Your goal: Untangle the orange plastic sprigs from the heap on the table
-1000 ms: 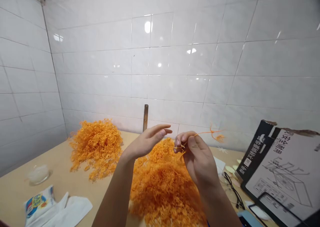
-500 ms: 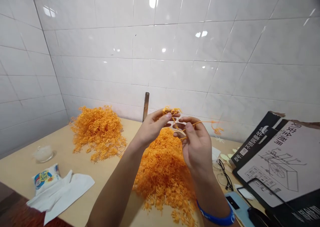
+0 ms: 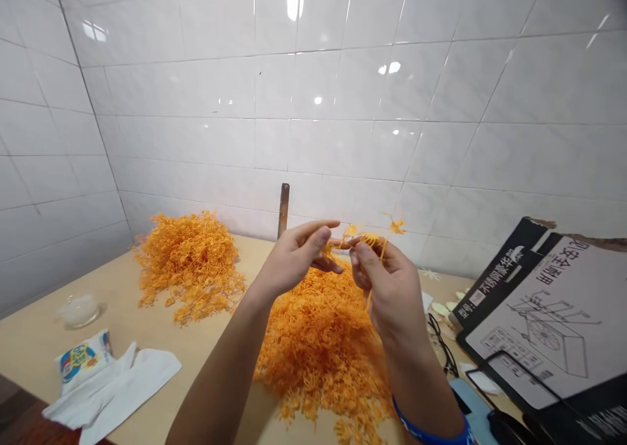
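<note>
Thin orange plastic sprigs (image 3: 371, 240) with flower-like tips are pinched between the thumb and fingers of my right hand (image 3: 392, 285). One loose tip sticks up above its knuckles, and a stem hangs down by the palm. Facing it is my left hand (image 3: 296, 255), index finger stretched out; orange strands show behind its thumb and between its fingers, its grip partly hidden. The two hands nearly touch at the fingertips. Beneath them a large heap of orange sprigs (image 3: 323, 340) covers the table. A second orange heap (image 3: 189, 262) lies to the left.
A clear dish (image 3: 79, 310), a wipes packet (image 3: 84, 360) and white tissue (image 3: 122, 386) lie on the left of the table (image 3: 210, 360). On the right are a printed carton (image 3: 533, 321), eyeglasses (image 3: 443, 344) and a light-blue phone (image 3: 473, 402). A tiled wall (image 3: 343, 138) stands behind.
The orange sprig tips above my left fingers have shifted over to my right fingers, which have closed into a pinch. My left hand has lowered slightly and its index finger has straightened.
</note>
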A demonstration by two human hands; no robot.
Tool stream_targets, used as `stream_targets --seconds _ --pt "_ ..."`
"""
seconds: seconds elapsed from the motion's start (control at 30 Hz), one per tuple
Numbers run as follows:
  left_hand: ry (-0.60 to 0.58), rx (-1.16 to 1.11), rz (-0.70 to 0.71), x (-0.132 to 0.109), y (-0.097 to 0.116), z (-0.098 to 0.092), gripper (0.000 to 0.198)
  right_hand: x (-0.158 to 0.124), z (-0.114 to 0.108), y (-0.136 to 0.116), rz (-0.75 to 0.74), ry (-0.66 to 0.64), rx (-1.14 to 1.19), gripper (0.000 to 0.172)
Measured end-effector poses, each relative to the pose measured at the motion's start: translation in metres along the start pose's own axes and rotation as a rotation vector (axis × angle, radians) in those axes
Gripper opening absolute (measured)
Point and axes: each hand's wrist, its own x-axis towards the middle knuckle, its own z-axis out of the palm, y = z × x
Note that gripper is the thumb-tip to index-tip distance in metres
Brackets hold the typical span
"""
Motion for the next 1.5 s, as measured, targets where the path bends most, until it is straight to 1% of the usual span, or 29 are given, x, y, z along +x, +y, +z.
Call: stream_targets --seconds 0.03,0.07,0.13,0.2,0.27,0.33,0.4,0.43,0.5,0.57,0.63,0.7,0.77,0.8,0.9,0.93,1.0,1.1,1.13,1.27,1.33,1.37,1.4,1.47,1.5 --pt "0.001 0.024 -0.008 0.000 -0.001 -0.001 0.065 0.000 0.000 -0.002 -0.011 0.031 0.058 0.021" --pt "-0.025 0.064 -0.011 -0.001 -0.002 -0.002 0.071 -0.001 0.001 -0.003 -0.020 0.059 0.109 0.021" --pt "-0.129 0.136 0.009 -0.002 -0.005 -0.001 0.081 -0.002 0.002 -0.006 -0.024 0.093 0.173 0.021" --pt "-0.215 0.131 0.050 -0.003 -0.007 0.002 0.085 -0.004 0.004 -0.006 -0.016 0.068 0.160 0.022" --pt "-0.220 0.043 0.107 -0.003 -0.006 0.006 0.075 -0.006 0.007 -0.004 -0.027 -0.003 0.051 0.024" --pt "-0.171 -0.017 0.162 -0.005 -0.002 0.010 0.057 -0.007 0.009 -0.003 -0.089 -0.066 -0.128 0.025" --pt "-0.113 0.018 0.191 -0.006 0.003 0.011 0.041 -0.008 0.009 -0.003 -0.195 -0.127 -0.325 0.028" --pt "-0.107 0.058 0.182 -0.007 0.006 0.010 0.036 -0.008 0.009 -0.004 -0.254 -0.159 -0.412 0.032" --pt "-0.165 0.134 0.126 -0.009 0.009 0.006 0.033 -0.007 0.007 -0.005 -0.352 -0.236 -0.556 0.038" --pt "-0.274 0.183 0.080 -0.010 0.011 0.002 0.033 -0.006 0.003 -0.006 -0.396 -0.288 -0.655 0.041" --pt "-0.325 0.193 0.083 -0.010 0.012 0.000 0.034 -0.005 0.001 -0.005 -0.400 -0.271 -0.715 0.042" --pt "-0.314 0.160 0.097 -0.009 0.011 0.002 0.034 -0.005 0.001 -0.004 -0.403 -0.191 -0.747 0.043" --pt "-0.264 0.095 0.099 -0.007 0.009 0.005 0.034 -0.005 0.003 -0.002 -0.397 -0.127 -0.754 0.042" --pt "-0.223 0.061 0.096 -0.006 0.008 0.007 0.034 -0.005 0.005 -0.001 -0.373 -0.130 -0.749 0.041" --pt "-0.091 -0.005 0.085 -0.004 0.005 0.009 0.034 -0.007 0.008 0.001 -0.251 -0.246 -0.726 0.035" --pt "-0.052 -0.015 0.087 -0.003 0.004 0.009 0.035 -0.008 0.009 0.001 -0.233 -0.292 -0.719 0.033" --pt "0.054 -0.067 0.104 -0.002 0.002 0.008 0.037 -0.011 0.011 0.001 -0.251 -0.372 -0.712 0.032" --pt "0.238 -0.174 0.109 0.002 -0.002 0.008 0.041 -0.014 0.015 0.002 -0.325 -0.430 -0.715 0.036" --pt "0.282 -0.202 0.106 0.004 -0.004 0.009 0.041 -0.014 0.017 0.003 -0.337 -0.439 -0.717 0.037" --pt "0.376 -0.314 0.079 0.012 -0.009 0.010 0.034 -0.012 0.021 0.002 -0.338 -0.471 -0.735 0.036" --pt "0.430 -0.422 0.021 0.015 -0.009 0.001 0.027 -0.011 0.016 -0.004 -0.326 -0.506 -0.730 0.036" --pt "0.477 -0.491 -0.008 0.016 -0.009 -0.007 0.025 -0.011 0.011 -0.009 -0.315 -0.535 -0.710 0.036" --pt "0.551 -0.553 -0.015 0.016 -0.008 -0.017 0.023 -0.011 0.006 -0.015 -0.307 -0.558 -0.677 0.037" --pt "0.718 -0.596 0.036 0.016 -0.006 -0.037 0.021 -0.010 -0.007 -0.025 -0.293 -0.545 -0.597 0.038" --pt "0.766 -0.563 0.069 0.016 -0.006 -0.044 0.020 -0.009 -0.012 -0.029 -0.280 -0.508 -0.567 0.038"
